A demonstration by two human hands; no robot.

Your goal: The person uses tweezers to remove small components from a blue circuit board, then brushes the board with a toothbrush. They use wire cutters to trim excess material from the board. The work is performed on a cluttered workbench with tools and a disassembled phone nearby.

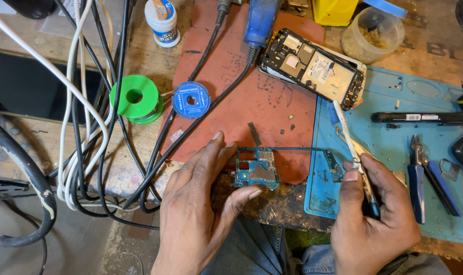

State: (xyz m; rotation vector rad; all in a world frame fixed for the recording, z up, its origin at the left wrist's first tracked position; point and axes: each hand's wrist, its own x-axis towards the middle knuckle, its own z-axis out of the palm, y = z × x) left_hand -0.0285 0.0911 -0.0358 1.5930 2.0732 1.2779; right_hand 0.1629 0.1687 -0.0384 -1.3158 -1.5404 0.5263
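Step in hand, as I judge it: cleaning or brushing a small blue circuit board [255,172]. The board lies at the near edge of the bench [277,206], half on the red mat [241,86].

Left hand [201,203]: fingers spread, thumb and forefinger pinching the board's left and lower edges, steadying it. Right hand [376,214]: fingers clenched around the handle of a white brush [349,137], bristle end up and away from the board, over the blue mat [394,147].

Next move, as a judgement: the brush tip has to swing left and down onto the board while the left hand stays firm; light strokes, since the board sits near the bench edge.

Count:
- Circuit boards held: one.
- Opened phone frame [313,66], back exposed: one, at the far end of the red mat.
- Spools: two, one green [136,98], one blue [191,100].
- White paste jar [162,21]: one.
- Clear plastic tub [372,33]: one.
- Blue-handled cutters [427,175]: one pair.
- Black pen-shaped tool [420,117]: one.
- Cables [89,127] at left: many, tangled, count not clear.
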